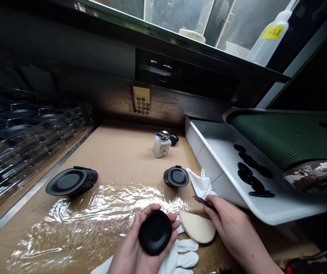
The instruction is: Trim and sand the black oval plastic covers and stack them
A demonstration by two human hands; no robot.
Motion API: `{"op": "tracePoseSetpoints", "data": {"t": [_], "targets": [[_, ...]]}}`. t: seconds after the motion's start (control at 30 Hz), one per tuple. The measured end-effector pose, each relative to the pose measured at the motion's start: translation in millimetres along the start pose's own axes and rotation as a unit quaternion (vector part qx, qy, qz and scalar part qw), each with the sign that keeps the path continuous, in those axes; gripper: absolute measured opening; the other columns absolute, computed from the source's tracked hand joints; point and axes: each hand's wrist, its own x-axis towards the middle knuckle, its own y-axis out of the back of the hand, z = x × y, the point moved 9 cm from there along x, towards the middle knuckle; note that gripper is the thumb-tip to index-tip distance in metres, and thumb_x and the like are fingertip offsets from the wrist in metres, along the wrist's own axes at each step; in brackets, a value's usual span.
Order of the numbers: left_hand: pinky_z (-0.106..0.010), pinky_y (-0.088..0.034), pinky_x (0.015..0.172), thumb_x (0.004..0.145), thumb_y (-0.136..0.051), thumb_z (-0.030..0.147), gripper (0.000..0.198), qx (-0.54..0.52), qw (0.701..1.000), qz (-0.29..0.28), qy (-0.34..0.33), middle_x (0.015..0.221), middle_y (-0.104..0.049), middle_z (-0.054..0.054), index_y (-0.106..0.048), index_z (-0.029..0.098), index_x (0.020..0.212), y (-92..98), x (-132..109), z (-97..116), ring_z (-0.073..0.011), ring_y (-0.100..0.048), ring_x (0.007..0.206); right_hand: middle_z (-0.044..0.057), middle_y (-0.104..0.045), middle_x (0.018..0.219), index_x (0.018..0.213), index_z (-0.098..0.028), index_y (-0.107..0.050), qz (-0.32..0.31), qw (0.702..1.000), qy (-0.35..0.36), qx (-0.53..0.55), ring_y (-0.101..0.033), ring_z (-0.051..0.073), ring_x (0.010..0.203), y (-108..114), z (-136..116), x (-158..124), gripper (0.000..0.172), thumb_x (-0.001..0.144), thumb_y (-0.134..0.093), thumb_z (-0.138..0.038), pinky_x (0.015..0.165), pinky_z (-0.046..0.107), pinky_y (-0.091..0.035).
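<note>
My left hand cups a black, dish-shaped round part, its fingers and thumb curled round the rim. In my right hand is a slim dark tool, pinched like a pen with its tip pointing left; its exact kind is too small to tell. Between the hands lies a cream half-round pad. A white glove spreads under my left hand. Ahead stands a short row of similar black parts, and a longer row of them leans at the left. A white cloth touches the tray's side.
A white pump bottle stands mid-table, a small black dish behind it. At right, a grey-white tray holds several black parts under a green conveyor belt. Clear plastic trays are stacked left. A squeeze bottle sits on the shelf.
</note>
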Motion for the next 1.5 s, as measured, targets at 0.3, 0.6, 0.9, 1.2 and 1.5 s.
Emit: {"op": "tracePoseSetpoints", "data": {"t": [0.3, 0.6, 0.9, 1.2, 1.5], "targets": [[-0.041, -0.042, 0.087, 0.087, -0.039, 0.033, 0.031, -0.09, 0.995, -0.014, 0.028, 0.106, -0.067, -0.012, -0.052, 0.023, 0.113, 2.7, 3.9, -4.4, -0.0239, -0.061, 0.099, 0.008, -0.061, 0.106, 0.108, -0.022, -0.058, 0.109, 0.988, 0.022, 0.106, -0.066, 0.017, 0.079, 7.9, -87.6, -11.3, 0.026, 0.085, -0.046, -0.025, 0.058, 0.021, -0.054], [-0.044, -0.037, 0.097, 0.086, -0.041, 0.018, 0.028, -0.091, 0.996, -0.014, 0.014, 0.106, -0.068, -0.01, -0.063, 0.019, 0.103, 10.2, 6.8, -3.6, -0.0238, -0.058, 0.104, 0.005, -0.058, 0.117, 0.112, -0.024, -0.06, 0.104, 0.989, 0.002, 0.107, -0.066, 0.02, 0.086, -12.2, -102.7, -18.3, 0.033, 0.082, -0.047, -0.02, 0.069, 0.024, -0.056], [-0.043, -0.037, 0.098, 0.087, -0.04, 0.02, 0.027, -0.108, 0.994, -0.001, 0.012, 0.1, -0.07, -0.008, -0.064, 0.018, 0.1, 10.0, 7.1, -3.5, -0.0225, -0.059, 0.103, 0.004, -0.057, 0.118, 0.112, -0.024, -0.06, 0.089, 0.991, -0.005, 0.102, -0.065, 0.019, 0.087, -16.3, -103.9, -17.5, 0.033, 0.082, -0.046, -0.02, 0.072, 0.023, -0.056], [-0.041, -0.038, 0.097, 0.088, -0.039, 0.023, 0.028, -0.125, 0.992, -0.008, 0.017, 0.096, -0.07, -0.008, -0.065, 0.018, 0.097, 5.4, 7.2, -3.9, -0.0217, -0.061, 0.099, 0.005, -0.058, 0.117, 0.11, -0.025, -0.062, 0.099, 0.991, 0.003, 0.091, -0.066, 0.018, 0.085, -15.0, -103.9, -18.5, 0.032, 0.083, -0.046, -0.021, 0.069, 0.022, -0.055], [-0.04, -0.04, 0.095, 0.088, -0.039, 0.022, 0.027, -0.119, 0.993, -0.001, 0.008, 0.097, -0.07, -0.01, -0.063, 0.018, 0.1, 9.4, 5.5, -2.9, -0.0204, -0.063, 0.095, 0.004, -0.057, 0.118, 0.109, -0.027, -0.062, 0.099, 0.992, 0.014, 0.079, -0.065, 0.016, 0.084, -11.8, -105.6, -18.2, 0.031, 0.083, -0.046, -0.022, 0.064, 0.021, -0.055]]}}
